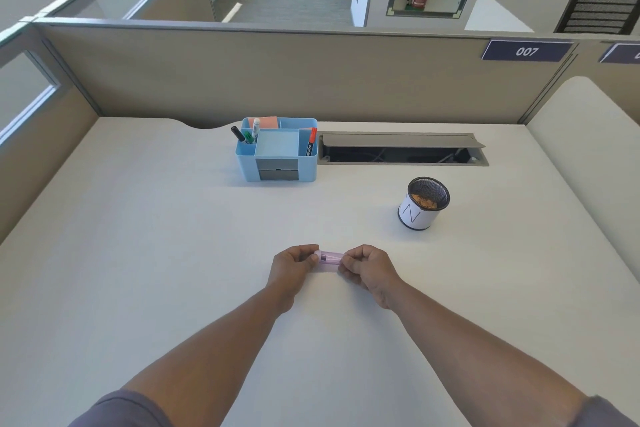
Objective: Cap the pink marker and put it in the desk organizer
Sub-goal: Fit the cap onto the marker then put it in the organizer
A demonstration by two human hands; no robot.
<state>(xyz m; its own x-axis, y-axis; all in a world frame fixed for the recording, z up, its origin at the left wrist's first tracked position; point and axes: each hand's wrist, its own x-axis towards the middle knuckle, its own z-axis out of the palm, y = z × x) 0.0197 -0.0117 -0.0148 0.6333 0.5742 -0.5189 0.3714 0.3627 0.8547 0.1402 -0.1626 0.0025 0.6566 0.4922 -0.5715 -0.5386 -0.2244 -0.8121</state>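
The pink marker (329, 259) lies crosswise between my two hands, just above the white desk near its middle. My left hand (294, 265) grips its left end and my right hand (369, 269) grips its right end. A translucent pink section with a dark tip inside shows between the fingers; I cannot tell whether the cap is fully seated. The blue desk organizer (277, 163) stands at the back of the desk, well beyond both hands, with several pens and sticky notes in its compartments.
A black mesh pen cup (420, 204) wrapped in white paper marked "N" stands right of centre. An open cable tray (401, 149) is set into the desk behind it. Beige partition walls (277, 76) enclose the desk at the back and sides.
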